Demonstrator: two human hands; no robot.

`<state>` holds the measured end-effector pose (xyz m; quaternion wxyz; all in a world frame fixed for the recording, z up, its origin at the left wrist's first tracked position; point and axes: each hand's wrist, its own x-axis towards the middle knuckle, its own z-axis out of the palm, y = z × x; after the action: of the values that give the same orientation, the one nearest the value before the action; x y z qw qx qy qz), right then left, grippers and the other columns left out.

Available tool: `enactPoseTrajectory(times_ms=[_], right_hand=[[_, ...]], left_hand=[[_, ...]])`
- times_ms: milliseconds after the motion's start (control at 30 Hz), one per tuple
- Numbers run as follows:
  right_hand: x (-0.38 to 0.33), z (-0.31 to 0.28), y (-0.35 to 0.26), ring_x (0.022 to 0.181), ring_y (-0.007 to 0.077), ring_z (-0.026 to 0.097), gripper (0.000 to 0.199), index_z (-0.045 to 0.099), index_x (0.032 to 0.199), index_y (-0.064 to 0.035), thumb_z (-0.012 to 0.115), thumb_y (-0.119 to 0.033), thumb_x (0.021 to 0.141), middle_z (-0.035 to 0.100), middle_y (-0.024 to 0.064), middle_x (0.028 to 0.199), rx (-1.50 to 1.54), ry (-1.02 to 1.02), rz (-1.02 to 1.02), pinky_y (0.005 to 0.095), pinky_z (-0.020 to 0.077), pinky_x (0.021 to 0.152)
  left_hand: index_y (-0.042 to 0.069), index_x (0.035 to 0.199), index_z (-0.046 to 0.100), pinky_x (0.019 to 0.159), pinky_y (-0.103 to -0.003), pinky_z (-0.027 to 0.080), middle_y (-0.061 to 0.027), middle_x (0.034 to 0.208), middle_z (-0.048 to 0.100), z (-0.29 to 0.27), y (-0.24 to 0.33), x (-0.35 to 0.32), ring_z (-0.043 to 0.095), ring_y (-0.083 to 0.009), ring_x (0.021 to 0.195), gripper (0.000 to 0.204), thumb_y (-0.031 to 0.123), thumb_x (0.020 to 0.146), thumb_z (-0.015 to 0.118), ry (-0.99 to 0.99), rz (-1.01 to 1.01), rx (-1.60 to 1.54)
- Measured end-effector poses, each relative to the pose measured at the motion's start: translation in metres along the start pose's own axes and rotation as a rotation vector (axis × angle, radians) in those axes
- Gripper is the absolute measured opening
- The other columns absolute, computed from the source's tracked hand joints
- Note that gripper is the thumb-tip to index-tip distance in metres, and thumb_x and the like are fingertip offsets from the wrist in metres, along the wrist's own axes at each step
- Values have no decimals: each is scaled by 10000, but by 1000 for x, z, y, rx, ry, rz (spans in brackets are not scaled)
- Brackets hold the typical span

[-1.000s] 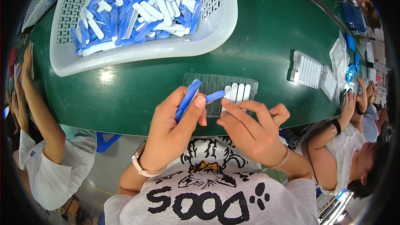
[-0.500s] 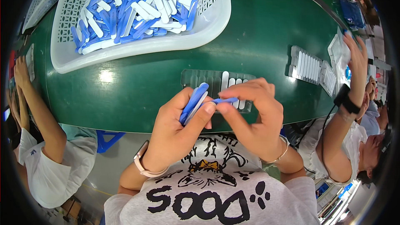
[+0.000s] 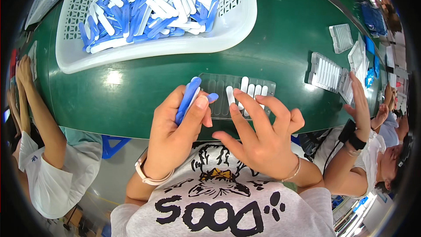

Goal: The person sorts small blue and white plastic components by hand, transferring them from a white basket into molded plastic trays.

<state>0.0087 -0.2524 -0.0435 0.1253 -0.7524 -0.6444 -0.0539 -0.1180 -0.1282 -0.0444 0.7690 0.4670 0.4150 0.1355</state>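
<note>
My left hand is closed around a small bundle of flat, round-ended strips, blue and white. One blue strip end sticks out past its thumb. Below the basket lies a clear slotted tray, with several white strips side by side in its right part. Over this tray my right hand is open, fingers spread and thumb apart. Its index fingertip rests at a slightly tilted white strip, the leftmost one in the tray. The right hand's fingers partly cover the tray's lower right.
A white perforated basket heaped with blue and white strips stands at the far left. To the right are a clear tray filled with white strips and another clear tray. Co-workers' arms reach in from both sides.
My right hand has let go of the blue strip it pinched and spread over the tray, where another white strip now lies. My left hand moved slightly left. The right co-worker's hand has lowered.
</note>
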Motion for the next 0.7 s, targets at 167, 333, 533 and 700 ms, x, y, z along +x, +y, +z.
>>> enactPoseTrajectory(times_ms=[167,333,533,700], right_hand=[[5,5,-1,1050,192,475,397,692,811,-61,728,-412,627,574,-3,1192,-98,5,33,426,221,749],[-3,-1,-5,1068,258,435,509,661,937,-23,739,-432,644,562,43,1193,-136,-101,-93,445,204,775],[6,-6,1,1096,230,427,487,677,892,-58,703,-478,647,540,12,1237,-117,-37,89,456,229,788],[-5,-6,12,1102,264,418,560,670,987,-44,710,-489,650,531,45,1275,-131,-119,17,461,234,804]], left_hand=[[19,972,569,420,-171,263,-2,696,570,2,-4,2,357,9,473,188,196,968,506,-35,-8,-36],[20,1010,557,408,-177,226,-22,724,569,-2,-6,1,322,7,462,177,177,974,486,-46,-38,-136],[24,1024,556,410,-176,229,-23,725,566,0,-6,1,322,5,466,183,187,976,486,-71,-29,-108],[26,1028,555,411,-177,232,-23,726,566,0,-5,1,324,5,470,184,189,975,489,-55,-21,-107]])
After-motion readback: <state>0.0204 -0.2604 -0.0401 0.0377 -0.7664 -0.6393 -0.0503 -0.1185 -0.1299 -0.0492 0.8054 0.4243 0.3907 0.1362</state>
